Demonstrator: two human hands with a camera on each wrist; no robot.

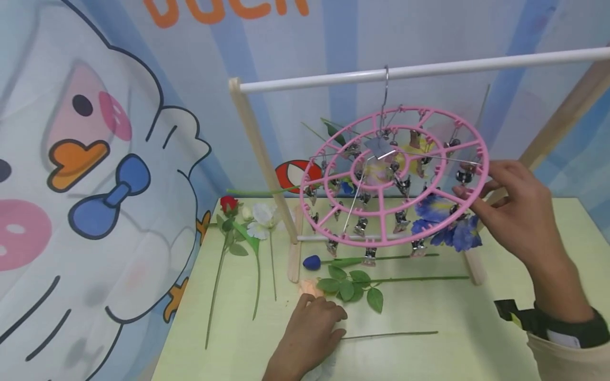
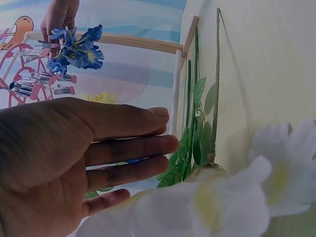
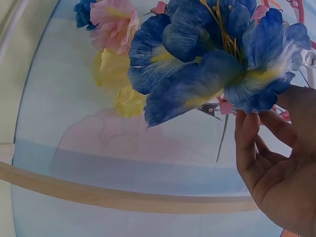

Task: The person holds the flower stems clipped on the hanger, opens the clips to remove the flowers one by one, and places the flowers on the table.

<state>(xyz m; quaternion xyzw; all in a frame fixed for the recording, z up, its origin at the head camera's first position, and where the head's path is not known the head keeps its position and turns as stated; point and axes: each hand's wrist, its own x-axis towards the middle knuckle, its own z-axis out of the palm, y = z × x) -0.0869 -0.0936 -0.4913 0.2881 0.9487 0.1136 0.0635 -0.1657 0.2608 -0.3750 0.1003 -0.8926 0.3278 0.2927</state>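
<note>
My right hand is raised at the right rim of a pink round clip hanger, its thumb and fingers pinching a metal clip there. Close by that grip, a blue iris flower hangs from the hanger, its stem pointing up. Low over the table is my left hand, with fingers extended and nothing in them in the left wrist view. Beside its fingertips lies a peach flower with green leaves. White flowers lie close to this hand, and a bare stem runs out beside it.
The hanger hooks onto a white rod on a wooden stand. Yellow and pink flowers hang too. On the table lie a red rose, white flowers and a blue bud.
</note>
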